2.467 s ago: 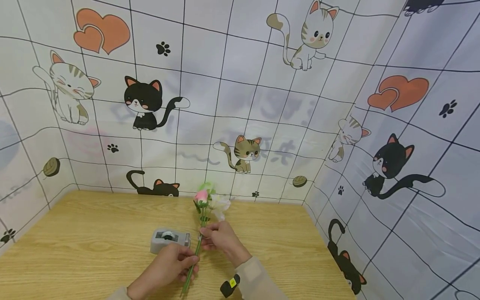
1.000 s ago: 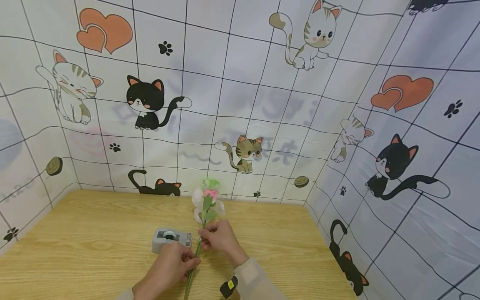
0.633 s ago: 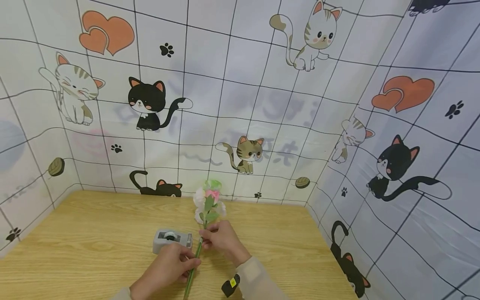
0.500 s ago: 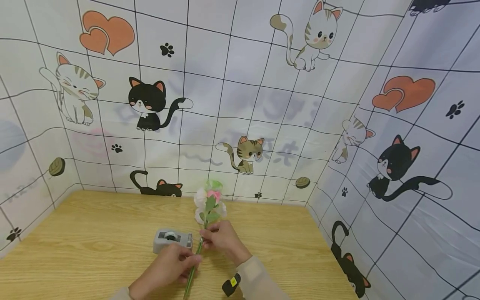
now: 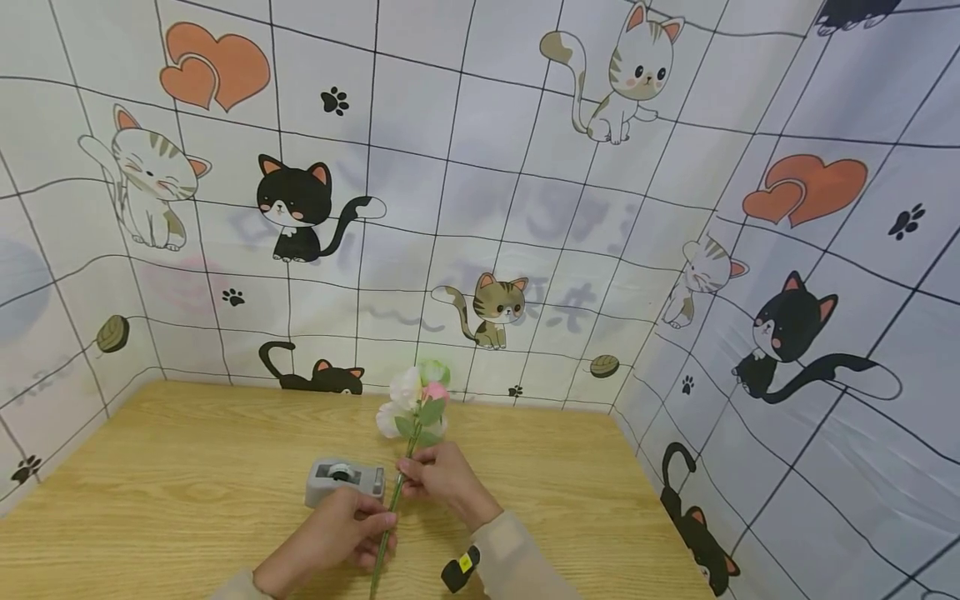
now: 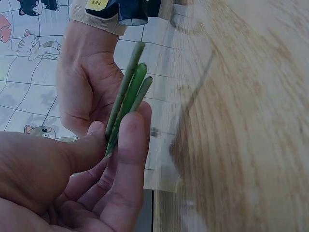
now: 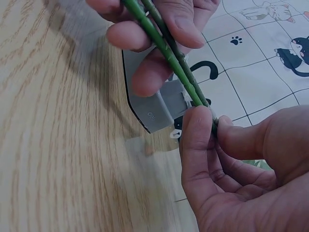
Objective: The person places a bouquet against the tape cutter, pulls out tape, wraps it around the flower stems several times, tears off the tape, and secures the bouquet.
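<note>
Cat-print sheeting (image 5: 420, 192) is hanging behind a wood-grain table (image 5: 187, 467), and over that table a person is holding a bunch of flowers (image 5: 405, 387) two-handed, heads toward the back. Left grip (image 5: 341, 527) is pinching the stems (image 6: 129, 96) low down; right grip (image 5: 441, 477) is pinching them higher up, just below the leaves (image 5: 431, 411).

What's bugging me: three stem ends are showing in the left wrist view and they aren't lining up. If the left grip is loosening even slightly, I reckon one could be sliding lengthwise or twisting out. Flowers are looking bulky next to those skinny stems too, so a slack right grip might be letting the whole lot flop or spin.

Also, the tape dispenser (image 5: 321, 483) is sitting just beyond the left grip (can't tell if they're touching), so a careless swing that way could be knocking it.
</note>
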Tool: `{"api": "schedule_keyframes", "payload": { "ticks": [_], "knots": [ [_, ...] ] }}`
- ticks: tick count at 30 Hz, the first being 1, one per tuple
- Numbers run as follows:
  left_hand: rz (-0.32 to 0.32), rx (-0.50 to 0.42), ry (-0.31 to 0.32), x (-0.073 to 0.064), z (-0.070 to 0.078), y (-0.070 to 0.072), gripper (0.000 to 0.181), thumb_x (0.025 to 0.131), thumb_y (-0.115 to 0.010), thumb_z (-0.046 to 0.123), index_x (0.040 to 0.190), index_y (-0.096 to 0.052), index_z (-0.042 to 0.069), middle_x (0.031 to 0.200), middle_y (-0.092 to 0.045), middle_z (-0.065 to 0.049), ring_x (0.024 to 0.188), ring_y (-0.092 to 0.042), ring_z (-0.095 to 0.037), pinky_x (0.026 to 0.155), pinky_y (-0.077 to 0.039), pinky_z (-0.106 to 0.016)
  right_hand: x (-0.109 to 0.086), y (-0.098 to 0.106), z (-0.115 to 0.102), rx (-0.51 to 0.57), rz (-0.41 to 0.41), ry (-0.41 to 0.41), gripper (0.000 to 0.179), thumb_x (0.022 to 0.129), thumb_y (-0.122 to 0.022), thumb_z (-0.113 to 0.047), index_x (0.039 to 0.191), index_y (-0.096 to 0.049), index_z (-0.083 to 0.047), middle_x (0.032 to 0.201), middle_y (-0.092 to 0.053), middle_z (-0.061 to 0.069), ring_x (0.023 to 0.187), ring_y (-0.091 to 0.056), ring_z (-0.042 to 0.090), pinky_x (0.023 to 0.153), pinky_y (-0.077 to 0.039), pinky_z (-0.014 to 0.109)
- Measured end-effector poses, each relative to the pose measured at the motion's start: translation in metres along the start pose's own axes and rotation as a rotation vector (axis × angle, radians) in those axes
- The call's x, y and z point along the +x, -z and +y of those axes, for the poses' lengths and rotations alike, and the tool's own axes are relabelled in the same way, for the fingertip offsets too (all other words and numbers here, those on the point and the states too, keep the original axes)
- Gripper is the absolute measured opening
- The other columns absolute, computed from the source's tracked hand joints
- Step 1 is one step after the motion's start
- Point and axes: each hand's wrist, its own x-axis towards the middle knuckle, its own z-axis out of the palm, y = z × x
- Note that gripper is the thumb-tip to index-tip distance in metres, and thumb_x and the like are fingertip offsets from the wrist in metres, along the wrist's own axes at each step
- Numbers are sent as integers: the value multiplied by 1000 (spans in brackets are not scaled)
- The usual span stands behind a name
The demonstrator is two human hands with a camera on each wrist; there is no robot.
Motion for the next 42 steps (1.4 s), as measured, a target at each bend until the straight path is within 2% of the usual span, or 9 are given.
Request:
{"api": "schedule_keyframes", "payload": {
  "ticks": [5,11,18,23,27,35,42],
  "knots": [
    [16,20,0,2,-1,0,20,116,-72,9,113,-81,-9,94,-87,-14,74,-81,-11,64,-68,-25,0,0,0,10,-12,-4,25,114,-77,-13,118,-84,10,92,-78,7,79,-78,13,86,-75,37],
    [34,81,-22,4,-2,-1,19,115,-73,9,108,-81,-6,92,-87,-13,70,-77,-9,61,-66,-23,0,0,2,17,-20,2,24,114,-77,-14,119,-85,8,96,-81,10,82,-80,15,86,-75,37],
    [49,109,-40,3,-3,-2,16,113,-76,9,106,-80,-4,89,-87,-10,68,-77,-10,59,-65,-23,0,-1,4,15,-26,9,26,115,-77,-17,124,-85,6,99,-83,12,85,-82,17,85,-75,38],
    [87,179,-73,3,-3,-3,14,111,-79,8,103,-82,-2,88,-86,-8,65,-75,-11,57,-65,-23,-5,-2,2,-25,-19,41,26,115,-77,-16,118,-85,8,94,-85,14,82,-83,17,79,-75,35],
    [125,216,-71,4,-1,-6,12,109,-82,8,103,-83,-1,88,-87,-6,66,-76,-12,57,-66,-25,-10,-3,-1,-65,-13,76,25,115,-77,-16,113,-85,8,92,-85,17,81,-85,20,75,-74,33],
    [182,356,-144,4,2,-11,17,106,-85,9,91,-82,2,78,-81,-1,58,-73,-14,52,-61,-23,-13,-8,-7,-83,29,89,26,114,-79,-18,112,-85,7,89,-84,15,77,-84,20,74,-75,38],
    [268,500,-179,3,2,-17,24,103,-89,10,81,-79,9,68,-77,5,52,-66,-8,48,-51,-20,-9,-14,-6,-128,62,111,24,112,-82,-19,108,-86,4,85,-84,13,79,-87,33,72,-75,41]
  ]
}}
